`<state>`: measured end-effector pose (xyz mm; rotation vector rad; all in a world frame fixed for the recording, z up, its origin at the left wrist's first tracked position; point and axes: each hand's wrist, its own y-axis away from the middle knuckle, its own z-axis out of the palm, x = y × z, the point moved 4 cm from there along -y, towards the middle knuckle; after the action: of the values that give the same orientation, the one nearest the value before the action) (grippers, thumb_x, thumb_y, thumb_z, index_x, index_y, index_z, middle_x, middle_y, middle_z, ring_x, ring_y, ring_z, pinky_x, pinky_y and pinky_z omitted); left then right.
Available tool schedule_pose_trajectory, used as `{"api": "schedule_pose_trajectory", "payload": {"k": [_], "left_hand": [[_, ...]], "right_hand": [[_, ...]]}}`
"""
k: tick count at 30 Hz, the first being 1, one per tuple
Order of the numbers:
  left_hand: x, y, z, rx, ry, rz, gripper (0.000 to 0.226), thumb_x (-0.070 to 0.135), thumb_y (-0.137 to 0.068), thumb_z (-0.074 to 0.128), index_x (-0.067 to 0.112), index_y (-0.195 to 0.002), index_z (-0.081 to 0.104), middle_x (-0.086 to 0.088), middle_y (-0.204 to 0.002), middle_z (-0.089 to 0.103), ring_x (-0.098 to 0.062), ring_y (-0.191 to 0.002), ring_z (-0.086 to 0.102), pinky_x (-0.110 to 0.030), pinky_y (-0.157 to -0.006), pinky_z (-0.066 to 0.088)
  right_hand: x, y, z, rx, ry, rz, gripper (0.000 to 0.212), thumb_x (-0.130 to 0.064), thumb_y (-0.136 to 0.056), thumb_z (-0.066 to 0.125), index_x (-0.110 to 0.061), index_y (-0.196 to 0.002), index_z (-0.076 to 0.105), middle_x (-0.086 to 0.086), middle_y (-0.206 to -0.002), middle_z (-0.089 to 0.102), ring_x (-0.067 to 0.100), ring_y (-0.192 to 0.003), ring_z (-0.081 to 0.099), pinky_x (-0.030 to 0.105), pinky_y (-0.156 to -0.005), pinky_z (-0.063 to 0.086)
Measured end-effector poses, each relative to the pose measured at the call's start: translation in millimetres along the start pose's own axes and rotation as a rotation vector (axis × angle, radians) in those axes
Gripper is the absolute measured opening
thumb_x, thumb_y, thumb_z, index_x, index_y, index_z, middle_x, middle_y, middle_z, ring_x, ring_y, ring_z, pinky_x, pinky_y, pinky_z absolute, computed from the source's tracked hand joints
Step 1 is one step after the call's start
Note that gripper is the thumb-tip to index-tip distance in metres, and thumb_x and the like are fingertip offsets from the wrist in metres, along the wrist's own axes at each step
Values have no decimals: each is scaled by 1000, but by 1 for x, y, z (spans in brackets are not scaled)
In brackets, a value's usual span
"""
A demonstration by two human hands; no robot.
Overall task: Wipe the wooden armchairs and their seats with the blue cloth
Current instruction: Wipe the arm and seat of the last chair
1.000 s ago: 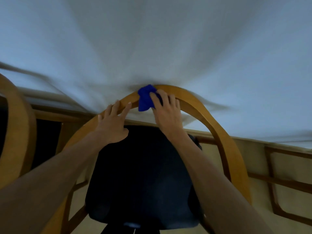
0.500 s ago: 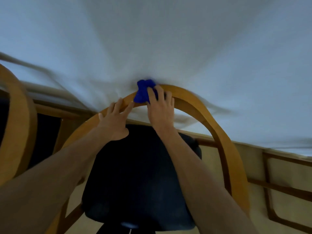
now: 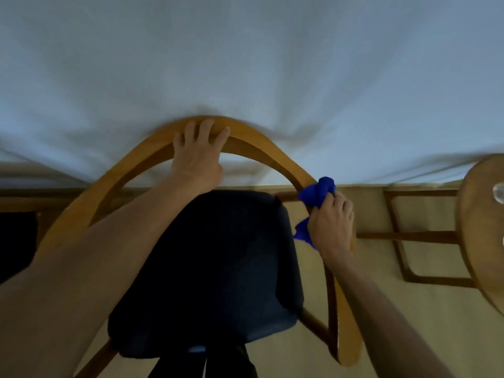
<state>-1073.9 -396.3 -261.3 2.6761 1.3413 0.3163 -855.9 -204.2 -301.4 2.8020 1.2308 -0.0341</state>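
Cloth (image 3: 317, 192), blue and bunched, sits wrapped around the right side of the armchair's curved wooden rail (image 3: 261, 143), just above the dark padded seat (image 3: 218, 268). The right hand (image 3: 331, 227) grips it, fingers (image 3: 344, 207) curled round cloth and rail together. The left hand (image 3: 197, 156) rests on the top of the arch, fingers spread over the wood. The cloth looks soft and light, so it should mould to the bend; a full wrap-around hold suits it best. The rail looks stiff and smooth, likely slippery, and the chair probably needs that steadying hand.
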Motion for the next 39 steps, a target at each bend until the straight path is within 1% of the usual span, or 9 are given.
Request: {"api": "schedule_pose_trajectory", "payload": {"k": [5,10,14,17,21,25,29,34,39], "left_hand": [[41,-23,6,-87,-178,87,79,29,-86,58,28,-150,11,-7,-155,5,-44,-141,4,-59,-115,7],[86,-25,23,-73,-338,361,70,26,-83,60,25,-144,26,-8,-150,18,-35,-139,15,-57,-115,13],[111,-30,29,-198,-337,258,69,31,-85,58,31,-145,23,-7,-153,10,-41,-141,4,-70,-110,3],[119,-35,28,-253,-337,238,66,31,-85,56,33,-145,27,-8,-153,12,-43,-141,4,-75,-106,4],[123,-37,30,-266,-371,249,67,36,-85,57,34,-145,26,-8,-152,13,-44,-140,6,-77,-104,6],[123,-39,33,-278,-386,262,71,42,-85,58,37,-146,24,-8,-154,12,-43,-140,5,-77,-102,6],[124,-34,33,-308,-417,250,78,43,-85,61,36,-149,17,-9,-157,5,-44,-142,1,-76,-103,6],[138,-27,35,-379,-374,231,77,39,-86,57,35,-150,14,-9,-159,-3,-44,-143,-8,-76,-104,2],[171,-7,55,-460,-144,325,80,26,-86,58,35,-150,11,-3,-160,-5,-37,-145,-12,-72,-108,5]], "right_hand": [[21,30,13,9,-99,123,53,-5,-88,58,2,-137,39,23,-139,43,39,-129,42,51,-108,35],[-6,-25,19,-21,-87,-133,72,-3,-87,56,-11,-150,23,17,-155,24,33,-143,23,42,-114,22],[54,71,15,-63,-117,-46,79,-6,-76,72,-9,-145,32,17,-154,24,32,-142,23,42,-112,22],[91,177,19,-62,-118,64,96,-2,-58,85,-4,-139,34,21,-149,25,36,-135,28,50,-102,37],[92,195,21,-21,-245,179,83,1,-72,75,-9,-140,28,22,-148,29,40,-133,35,59,-99,42],[67,89,18,39,-328,265,59,-20,-91,58,-10,-142,31,22,-147,35,36,-133,38,51,-106,39],[70,107,17,33,-292,255,66,-38,-89,58,-13,-144,30,16,-152,30,32,-133,38,42,-105,36],[93,213,18,59,-304,282,56,-36,-92,45,-11,-140,34,12,-152,29,30,-131,40,46,-98,47],[71,122,25,108,-287,189,49,-30,-95,47,-11,-139,36,19,-148,35,35,-129,44,48,-103,42]]}}
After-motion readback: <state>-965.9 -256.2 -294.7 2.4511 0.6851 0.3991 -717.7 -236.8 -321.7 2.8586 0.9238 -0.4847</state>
